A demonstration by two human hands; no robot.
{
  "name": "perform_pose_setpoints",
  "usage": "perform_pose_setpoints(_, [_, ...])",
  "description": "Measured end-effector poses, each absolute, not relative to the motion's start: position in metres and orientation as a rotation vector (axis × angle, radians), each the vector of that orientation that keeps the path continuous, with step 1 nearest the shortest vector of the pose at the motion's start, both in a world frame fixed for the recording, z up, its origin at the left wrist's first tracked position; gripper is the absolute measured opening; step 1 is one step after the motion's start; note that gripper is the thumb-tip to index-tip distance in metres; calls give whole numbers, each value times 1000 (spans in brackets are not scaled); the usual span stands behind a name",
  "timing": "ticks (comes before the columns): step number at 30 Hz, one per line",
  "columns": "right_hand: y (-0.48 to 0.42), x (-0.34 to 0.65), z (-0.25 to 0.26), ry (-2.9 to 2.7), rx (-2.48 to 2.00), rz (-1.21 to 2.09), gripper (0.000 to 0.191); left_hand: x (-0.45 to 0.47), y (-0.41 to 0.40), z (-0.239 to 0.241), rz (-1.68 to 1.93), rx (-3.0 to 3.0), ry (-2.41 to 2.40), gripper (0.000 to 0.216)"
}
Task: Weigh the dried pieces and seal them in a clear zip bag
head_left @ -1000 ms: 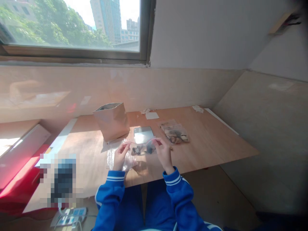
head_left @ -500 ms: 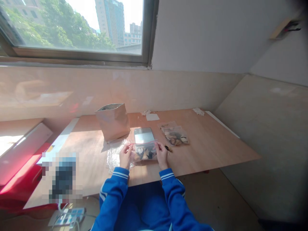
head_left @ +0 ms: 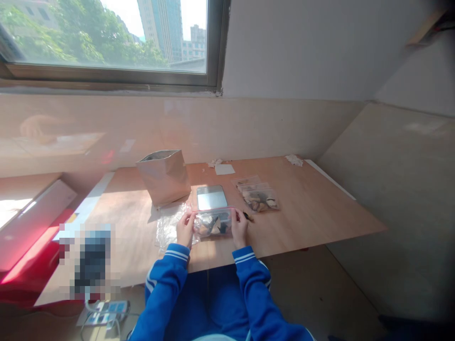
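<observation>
I hold a small clear zip bag (head_left: 213,224) with dark and pale pieces inside, low over the wooden table (head_left: 305,213). My left hand (head_left: 185,229) pinches its left top corner. My right hand (head_left: 240,228) pinches its right top corner. Both hands are closed on the bag's red-lined upper edge. Just behind the bag lies a flat silver scale (head_left: 211,197). A small dark piece (head_left: 248,217) lies on the table right of my right hand.
A brown paper bag (head_left: 164,176) stands open behind my left hand. Empty clear bags (head_left: 169,226) lie under my left hand. Filled zip bags (head_left: 259,196) are stacked at the right. Paper scraps (head_left: 223,168) lie at the back. A power strip (head_left: 103,311) sits on the floor.
The zip bag came down from held up in front of me to just above the table. Both hands moved lower and closer together along its top edge.
</observation>
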State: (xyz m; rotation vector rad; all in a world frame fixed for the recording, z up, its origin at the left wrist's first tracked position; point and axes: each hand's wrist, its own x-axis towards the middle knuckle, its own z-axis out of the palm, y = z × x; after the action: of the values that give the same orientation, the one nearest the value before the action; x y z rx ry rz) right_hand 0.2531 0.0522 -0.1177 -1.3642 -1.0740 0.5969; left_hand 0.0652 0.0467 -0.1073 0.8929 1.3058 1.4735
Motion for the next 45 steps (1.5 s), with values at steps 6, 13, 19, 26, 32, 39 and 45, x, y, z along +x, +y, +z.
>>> perform_pose_setpoints(6, [55, 253, -121, -1080, -1363, 583, 46, 65, 46, -106, 1499, 923, 1267, 41])
perform_pose_setpoints(13, [56, 252, -123, -1049, -1383, 572, 40, 64, 48, -109, 1541, 999, 1291, 37])
perform_pose_setpoints(19, [56, 254, -127, -1021, -1320, 649, 38, 64, 46, -110, 1455, 908, 1249, 42])
perform_pose_setpoints(26, [53, 254, -120, -1069, -1232, 784, 32, 60, 49, -109, 1465, 1053, 1325, 31])
perform_pose_setpoints(32, [51, 252, -115, -990, -1199, 847, 34, 58, 51, -118, 1468, 1114, 1347, 27])
perform_pose_setpoints(39, [53, 253, -121, -985, -1202, 785, 31, 58, 51, -120, 1484, 1148, 1396, 25])
perform_pose_setpoints(45, [52, 252, -119, -1000, -1234, 770, 34, 59, 49, -114, 1480, 1154, 1402, 22])
